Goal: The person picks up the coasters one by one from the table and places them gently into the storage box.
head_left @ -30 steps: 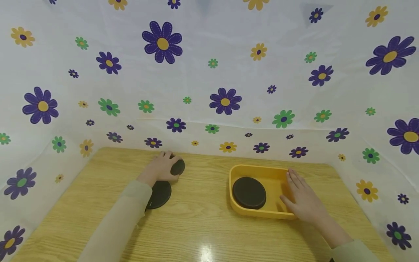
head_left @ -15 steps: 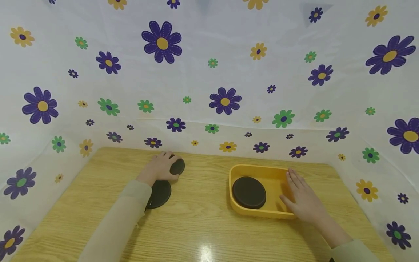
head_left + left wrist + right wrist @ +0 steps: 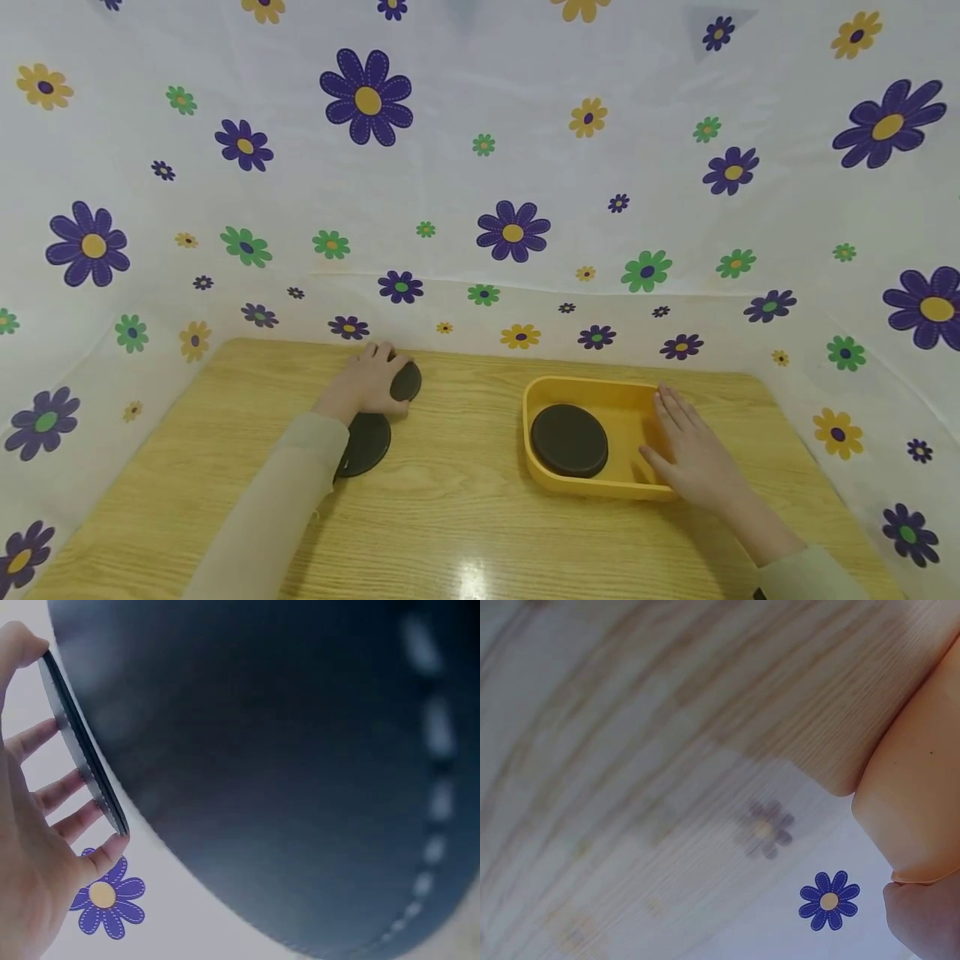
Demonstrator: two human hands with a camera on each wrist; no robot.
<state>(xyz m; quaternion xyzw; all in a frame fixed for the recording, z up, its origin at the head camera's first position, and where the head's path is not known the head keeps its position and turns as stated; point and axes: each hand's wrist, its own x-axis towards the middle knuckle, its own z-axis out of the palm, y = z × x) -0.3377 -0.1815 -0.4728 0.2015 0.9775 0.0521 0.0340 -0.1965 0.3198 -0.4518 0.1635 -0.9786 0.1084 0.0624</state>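
Observation:
My left hand (image 3: 367, 385) holds a round black coaster (image 3: 406, 381) at the back left of the table. In the left wrist view this coaster (image 3: 86, 746) is seen edge-on, with fingertips and thumb on its rim. Under my left wrist lies a second black coaster (image 3: 369, 444), partly hidden by the sleeve; in the left wrist view a large dark disc (image 3: 262, 772) with white stitching fills the foreground. My right hand (image 3: 697, 458) rests along the right wall of a yellow box (image 3: 592, 490), fingers straight and thumb over the inside. A thicker black disc (image 3: 570, 440) lies in the box's left part.
A wooden table (image 3: 465, 533) carries everything. White cloth with printed flowers (image 3: 450, 167) stands behind the table and along both sides. Between the left-hand coasters and the box there is a stretch of bare wood.
Both hands, the coasters and the box stay in place. The head view has shifted very slightly.

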